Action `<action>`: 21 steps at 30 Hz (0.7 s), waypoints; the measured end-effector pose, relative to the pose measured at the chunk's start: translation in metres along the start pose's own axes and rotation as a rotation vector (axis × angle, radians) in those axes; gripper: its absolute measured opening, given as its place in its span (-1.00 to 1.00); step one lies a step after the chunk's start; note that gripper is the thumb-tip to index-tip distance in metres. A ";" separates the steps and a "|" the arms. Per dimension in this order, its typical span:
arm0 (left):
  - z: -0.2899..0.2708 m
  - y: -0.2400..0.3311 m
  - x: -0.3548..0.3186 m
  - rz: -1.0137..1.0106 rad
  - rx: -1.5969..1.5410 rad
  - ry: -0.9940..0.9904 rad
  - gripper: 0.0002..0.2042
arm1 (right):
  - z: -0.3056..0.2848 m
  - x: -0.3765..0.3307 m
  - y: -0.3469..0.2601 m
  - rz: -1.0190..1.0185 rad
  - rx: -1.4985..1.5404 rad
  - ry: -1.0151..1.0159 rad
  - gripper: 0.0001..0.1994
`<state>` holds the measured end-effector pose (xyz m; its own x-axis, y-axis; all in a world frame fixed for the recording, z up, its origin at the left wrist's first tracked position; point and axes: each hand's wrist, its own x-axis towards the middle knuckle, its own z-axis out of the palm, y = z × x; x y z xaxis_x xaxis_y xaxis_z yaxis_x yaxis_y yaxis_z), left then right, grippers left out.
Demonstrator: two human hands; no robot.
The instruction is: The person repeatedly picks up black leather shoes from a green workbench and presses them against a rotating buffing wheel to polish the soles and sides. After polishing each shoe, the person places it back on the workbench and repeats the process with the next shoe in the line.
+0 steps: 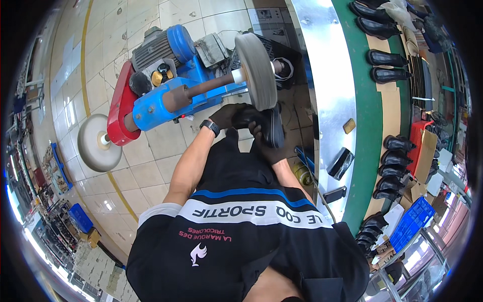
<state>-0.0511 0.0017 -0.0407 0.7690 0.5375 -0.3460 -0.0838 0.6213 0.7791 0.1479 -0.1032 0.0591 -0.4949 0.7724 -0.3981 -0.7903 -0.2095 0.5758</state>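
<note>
Both my hands wear dark gloves and hold a black shoe (273, 130) just under a grey buffing wheel (257, 70). My left hand (226, 117), with a watch at its wrist, is closed round one end of the shoe. From below and to the right, my right hand (272, 148) grips the other side. The top of the shoe meets the wheel's lower edge; whether they touch I cannot tell. The wheel sits on the shaft of a blue polishing machine (156, 106).
A second, pale wheel (99, 143) is on the machine's left end, beside a red belt guard (123, 103). To my right runs a metal ledge (329, 65) with a small tan block (349, 126) and a dark box (340, 163). Beyond it, several black shoes (386, 58) line a green conveyor (366, 110).
</note>
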 end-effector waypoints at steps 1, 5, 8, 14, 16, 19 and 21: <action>-0.004 -0.002 -0.001 -0.125 -0.375 -0.013 -0.60 | 0.002 0.005 0.001 -0.001 0.018 0.032 -0.27; 0.011 0.021 -0.002 0.078 0.610 0.054 -0.58 | -0.006 0.026 -0.011 -0.119 0.000 0.042 -0.42; -0.008 -0.019 0.010 0.098 0.815 0.075 -0.53 | -0.003 0.032 -0.008 -0.237 -0.134 0.093 -0.56; -0.023 -0.066 0.024 0.016 1.062 -0.138 -0.53 | -0.003 0.048 -0.035 -0.409 -0.036 0.223 -0.67; -0.013 -0.071 0.025 -0.120 1.082 -0.134 -0.54 | -0.003 0.038 -0.048 -0.380 0.017 0.266 -0.62; 0.040 -0.036 0.033 0.045 1.017 -0.080 -0.52 | 0.012 -0.027 -0.074 -0.150 -0.135 0.360 -0.52; 0.116 0.031 0.041 0.229 0.776 0.020 -0.53 | 0.018 -0.097 -0.091 -0.131 -0.539 0.418 -0.38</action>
<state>0.0513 -0.0237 0.0301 0.7739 0.6183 -0.1372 0.2316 -0.0746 0.9700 0.2741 -0.1479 0.0580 -0.3951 0.5386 -0.7442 -0.8689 -0.4821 0.1125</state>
